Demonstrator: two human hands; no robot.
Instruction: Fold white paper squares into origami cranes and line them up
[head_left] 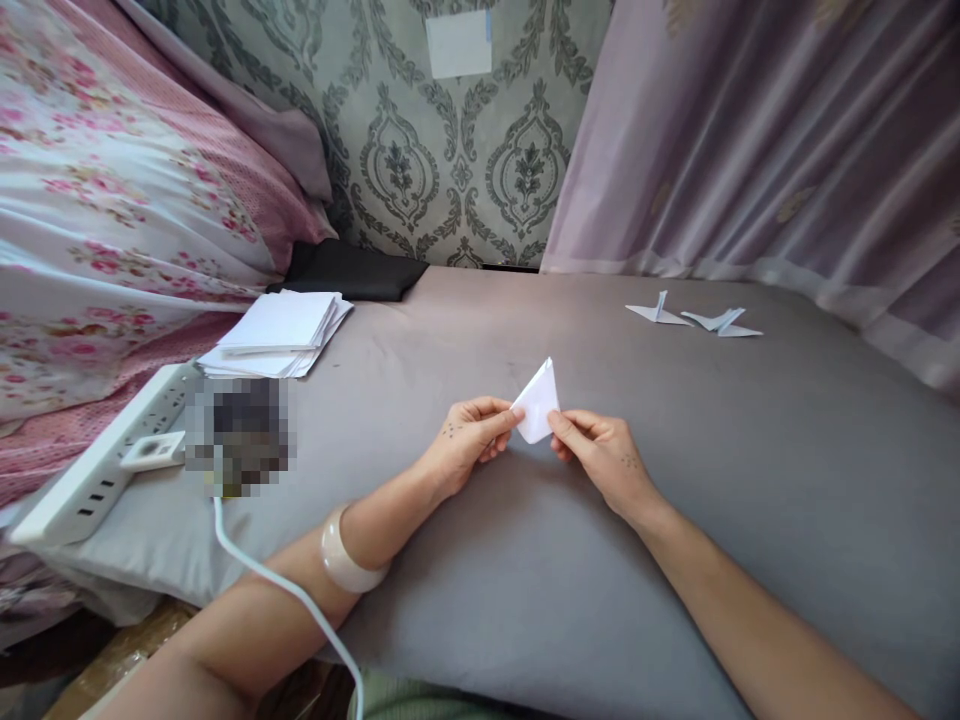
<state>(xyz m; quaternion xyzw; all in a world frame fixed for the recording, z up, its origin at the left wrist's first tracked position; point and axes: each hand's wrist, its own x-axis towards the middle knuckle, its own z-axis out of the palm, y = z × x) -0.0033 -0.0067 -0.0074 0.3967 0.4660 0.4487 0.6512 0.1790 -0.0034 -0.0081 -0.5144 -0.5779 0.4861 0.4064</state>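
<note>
A small folded white paper (pixel 538 402), pointed at its top, is held just above a grey-covered surface (pixel 675 520). My left hand (pixel 469 438) pinches its left edge with thumb and fingers. My right hand (pixel 600 452) pinches its lower right edge. A pale bangle (pixel 346 557) sits on my left forearm.
A stack of white paper sheets (pixel 279 332) lies at the back left. Two folded paper shapes (pixel 658 312) (pixel 724 322) rest at the back right by a mauve curtain (pixel 787 150). A white power strip (pixel 97 462) with a cable (pixel 300 600) lies at the left, beside floral bedding (pixel 97 220).
</note>
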